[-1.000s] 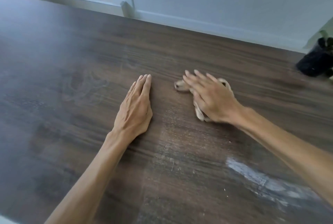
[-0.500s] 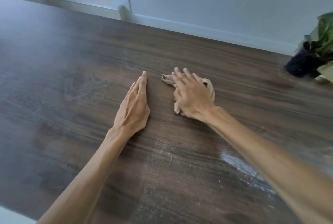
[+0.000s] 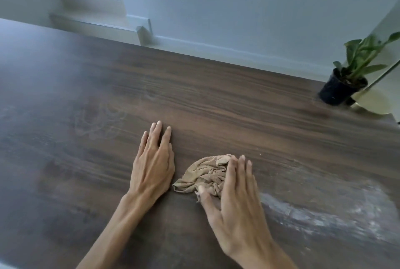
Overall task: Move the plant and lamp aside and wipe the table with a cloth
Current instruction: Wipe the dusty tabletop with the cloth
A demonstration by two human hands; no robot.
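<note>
Both hands and the cloth point(image 3: 203, 176) now sit lower in the frame than half a second ago. Straight right hand point(image 3: 236, 210) fingers press the crumpled tan cloth onto the dark wood-grain table point(image 3: 238, 106). Beside it, the left hand point(image 3: 152, 164) lies flat. At far right stand a leafy plant point(image 3: 346, 78) in a black pot and the lamp's round pale base point(image 3: 373, 102).

A crumpled tan cloth point(image 3: 204, 176) lies on the dark wood table point(image 3: 238, 106), and a green plant point(image 3: 348, 74) in a black pot stands upright at the far right corner.
</note>
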